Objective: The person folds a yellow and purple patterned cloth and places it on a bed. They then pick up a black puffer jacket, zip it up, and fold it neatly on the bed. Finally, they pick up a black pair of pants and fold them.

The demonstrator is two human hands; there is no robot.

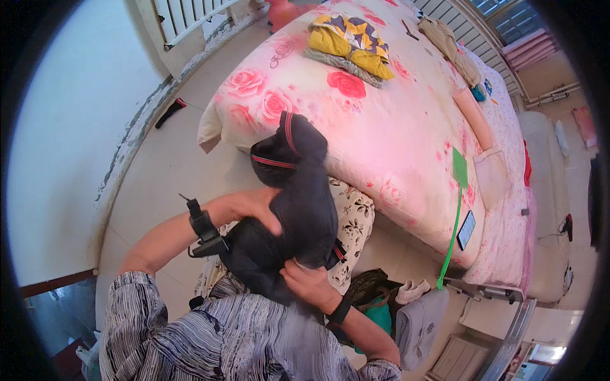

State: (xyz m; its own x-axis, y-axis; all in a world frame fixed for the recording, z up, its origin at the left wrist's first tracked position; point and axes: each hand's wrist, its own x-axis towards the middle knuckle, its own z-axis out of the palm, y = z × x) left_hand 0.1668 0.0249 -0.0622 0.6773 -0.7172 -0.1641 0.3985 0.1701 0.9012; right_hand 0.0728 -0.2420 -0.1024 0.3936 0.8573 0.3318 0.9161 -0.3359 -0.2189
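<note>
A black garment (305, 205) with red-and-white striped trim lies bunched across my lap, its upper end raised beside the bed's edge. On its left side my left hand (259, 207) grips the cloth, thumb on top and the other fingers hidden under the fabric. Lower down, the fingers of my right hand (310, 285) pinch the same garment near its bottom right. Under it show trousers with a dark leaf print (355, 214). Both wrists wear black bands, the left one with a small device.
A bed with a rose-print cover (405, 128) stands ahead, bearing folded clothes (350, 47), a green fly swatter (452, 228) and a phone (466, 230). A black sock-like item (169, 114) lies on the floor at left. Bags (371, 295) and a grey folded cloth (419, 328) sit at right.
</note>
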